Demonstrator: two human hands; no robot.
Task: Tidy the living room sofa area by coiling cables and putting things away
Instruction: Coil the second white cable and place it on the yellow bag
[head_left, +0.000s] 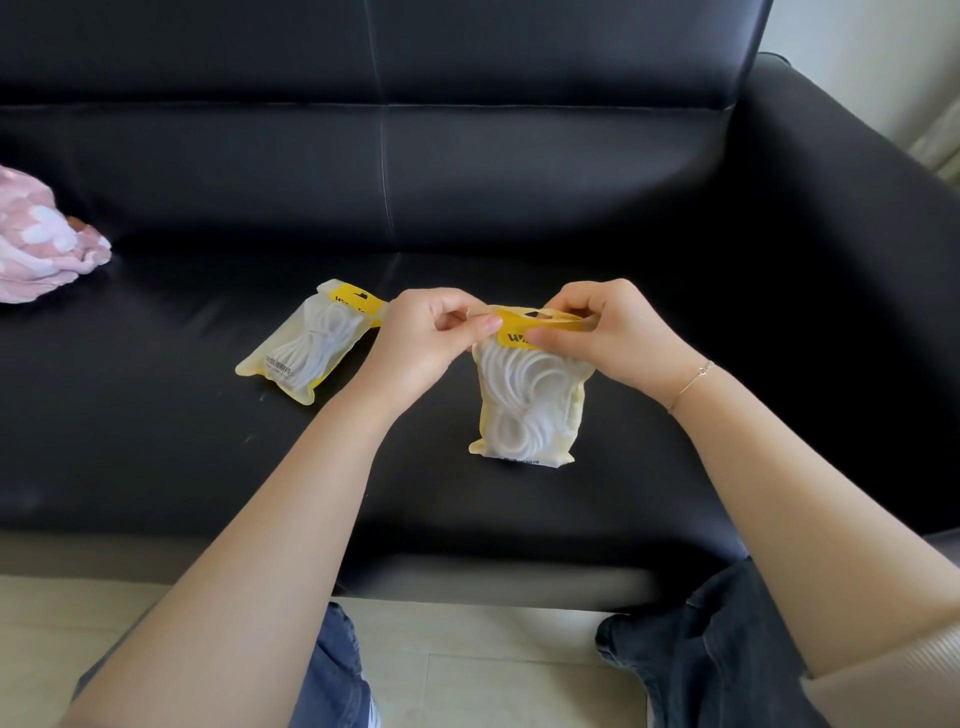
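A frosted yellow pouch (530, 400) with a coiled white cable inside stands upright on the black sofa seat (156, 415). My left hand (426, 343) pinches the left end of its yellow top strip. My right hand (608, 332) pinches the right end of the same strip. A second yellow pouch (306, 348), also holding a coiled white cable, lies flat on the seat just left of my left hand, untouched.
A pink and white fluffy cloth (41, 244) lies at the far left of the seat. The sofa's armrest (857, 260) rises on the right. My knees in dark jeans and a pale tiled floor (493, 675) are below the seat's front edge.
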